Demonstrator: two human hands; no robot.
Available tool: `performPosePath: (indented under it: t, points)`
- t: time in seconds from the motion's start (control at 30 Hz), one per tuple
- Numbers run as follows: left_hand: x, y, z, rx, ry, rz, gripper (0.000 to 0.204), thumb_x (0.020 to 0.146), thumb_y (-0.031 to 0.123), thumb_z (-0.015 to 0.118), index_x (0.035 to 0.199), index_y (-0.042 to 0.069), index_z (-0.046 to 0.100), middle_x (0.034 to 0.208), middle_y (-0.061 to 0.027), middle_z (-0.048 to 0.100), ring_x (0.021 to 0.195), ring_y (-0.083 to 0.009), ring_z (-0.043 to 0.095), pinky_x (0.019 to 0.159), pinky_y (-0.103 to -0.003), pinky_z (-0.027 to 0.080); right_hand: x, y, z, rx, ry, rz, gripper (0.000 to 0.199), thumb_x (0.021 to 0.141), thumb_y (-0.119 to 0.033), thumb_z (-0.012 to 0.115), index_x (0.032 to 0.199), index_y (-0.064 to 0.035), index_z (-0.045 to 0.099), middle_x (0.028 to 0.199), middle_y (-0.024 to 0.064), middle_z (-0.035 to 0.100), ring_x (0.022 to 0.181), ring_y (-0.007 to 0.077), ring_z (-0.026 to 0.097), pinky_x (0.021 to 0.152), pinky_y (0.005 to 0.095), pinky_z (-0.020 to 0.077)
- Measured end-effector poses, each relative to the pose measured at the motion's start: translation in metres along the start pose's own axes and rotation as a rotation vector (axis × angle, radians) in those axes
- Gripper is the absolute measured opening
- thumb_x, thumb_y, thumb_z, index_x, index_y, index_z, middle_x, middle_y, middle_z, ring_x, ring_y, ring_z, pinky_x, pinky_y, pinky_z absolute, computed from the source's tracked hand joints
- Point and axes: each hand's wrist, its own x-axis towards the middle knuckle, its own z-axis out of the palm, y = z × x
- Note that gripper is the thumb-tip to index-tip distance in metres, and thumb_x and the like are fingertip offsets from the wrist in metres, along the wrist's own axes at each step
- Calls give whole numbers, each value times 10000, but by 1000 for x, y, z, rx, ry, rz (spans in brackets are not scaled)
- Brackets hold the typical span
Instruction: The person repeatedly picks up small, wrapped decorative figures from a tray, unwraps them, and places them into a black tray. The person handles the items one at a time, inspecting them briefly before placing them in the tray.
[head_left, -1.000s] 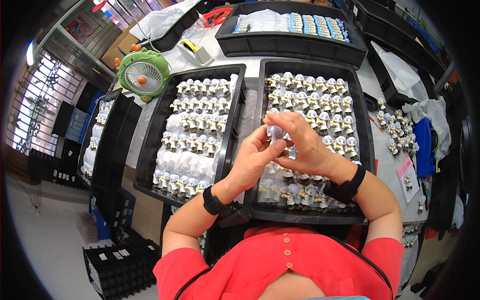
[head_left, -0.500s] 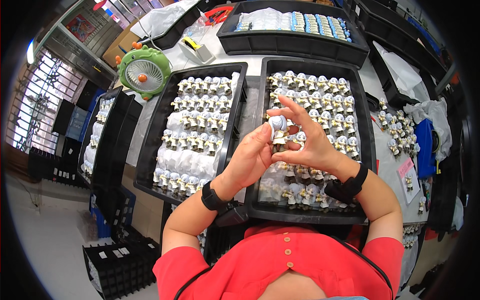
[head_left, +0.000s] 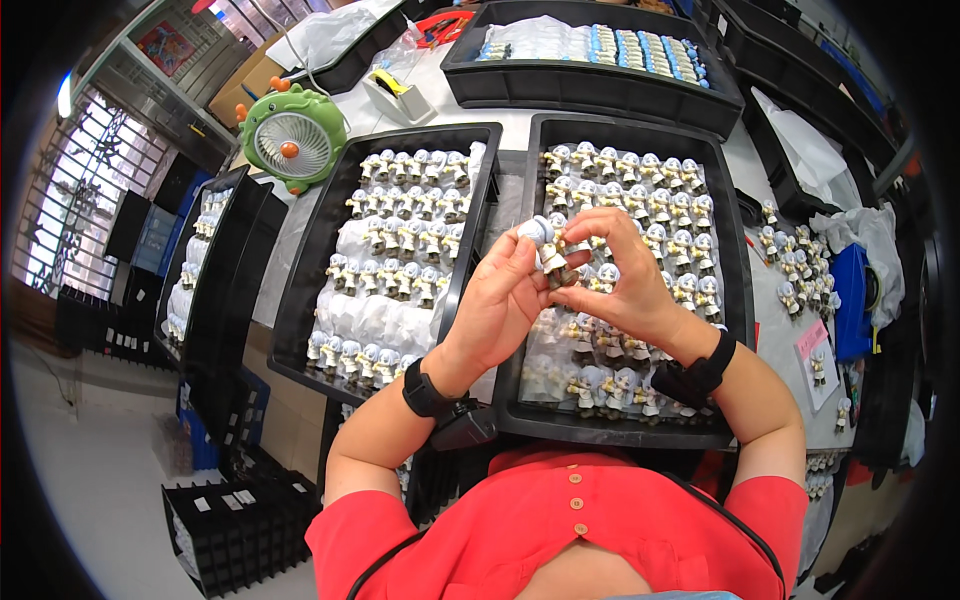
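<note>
A small figurine (head_left: pixel 551 258) with pale hair and a white and gold outfit is held up between my hands, above the right-hand black tray (head_left: pixel 533 140). My left hand (head_left: pixel 500 305) grips it from the left, thumb by its head. From the other side, my right hand (head_left: pixel 622 268) curls its fingers and thumb around the body and base. Rows of like figurines (head_left: pixel 652 242) stand in that tray beneath my hands. A second black tray (head_left: pixel 480 205) to the left holds more rows on white wrapping.
A green fan (head_left: pixel 292 140) and a tape dispenser (head_left: pixel 398 100) stand at the back left. Behind the trays is another black tray (head_left: pixel 600 98) with blue-and-white pieces. Loose figurines (head_left: pixel 795 262) cluster on the right, near a blue tape holder (head_left: pixel 852 300). Another tray (head_left: pixel 225 280) leans far left.
The figurine has turned and tilted in my hands, showing more of its front. My right fingers have dropped and closed in on it. The view has shifted slightly.
</note>
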Motion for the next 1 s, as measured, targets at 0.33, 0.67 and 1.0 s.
performPosePath:
  t: [0.33, 0.67, 1.0]
  points:
    - [0, 2, -1, -14, 46, 39, 329, 993, 271, 435, 1247, 62, 408, 1333, -129, 474, 1092, -199, 552, 885, -336, 485, -2, -4, -1, -43, 16, -2, 340, 642, -60, 794, 915, -75, 593, 900, 61, 616, 876, 233, 582, 779, 346, 458]
    - [1, 1, 0, -16, 63, 64, 400, 978, 267, 477, 1323, 99, 365, 1344, -133, 457, 1116, -208, 542, 902, -343, 485, -2, -11, 1, -7, 64, 59, 321, 653, -59, 767, 936, -64, 615, 858, 66, 626, 791, 220, 607, 717, 334, 475]
    - [3, 2, 3, -28, 51, -17, 462, 1007, 375, 337, 1387, 111, 325, 1375, -144, 435, 1116, -213, 532, 939, -391, 442, -3, -11, -1, -39, 34, 23, 329, 679, -48, 725, 991, -61, 621, 869, 75, 617, 780, 210, 610, 702, 319, 489]
